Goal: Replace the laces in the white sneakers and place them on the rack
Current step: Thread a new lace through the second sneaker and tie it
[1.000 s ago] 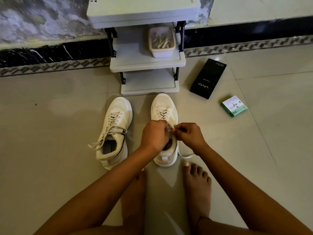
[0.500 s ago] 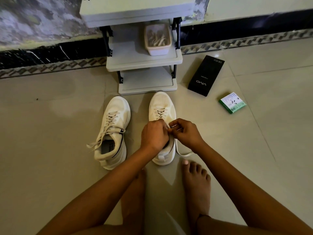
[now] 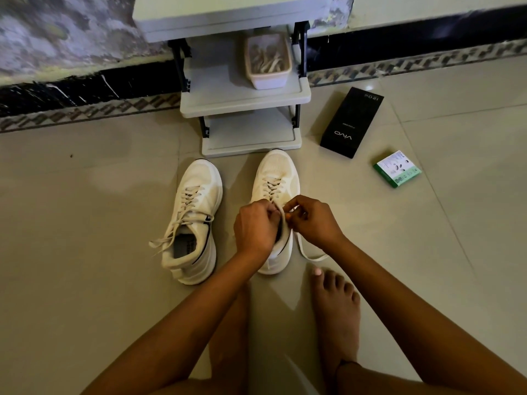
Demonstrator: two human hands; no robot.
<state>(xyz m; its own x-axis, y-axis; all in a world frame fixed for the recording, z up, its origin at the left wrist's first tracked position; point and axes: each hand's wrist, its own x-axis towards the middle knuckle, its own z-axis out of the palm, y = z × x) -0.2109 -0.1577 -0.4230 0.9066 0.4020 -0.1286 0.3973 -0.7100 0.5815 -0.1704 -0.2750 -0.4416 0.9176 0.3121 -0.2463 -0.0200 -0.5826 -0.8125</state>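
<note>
White sneakers: the right sneaker stands on the tiled floor, toe just before the bottom shelf of the rack; the left sneaker lies just beside it, laces loose. Left hand and right hand meet over the right sneaker's tongue, fingers curled, each pinching the lace. One lace end trails onto the floor by the right foot. A tub of laces sits on the rack's middle shelf, right edge. A black box and a green box lie right of the rack.
</note>
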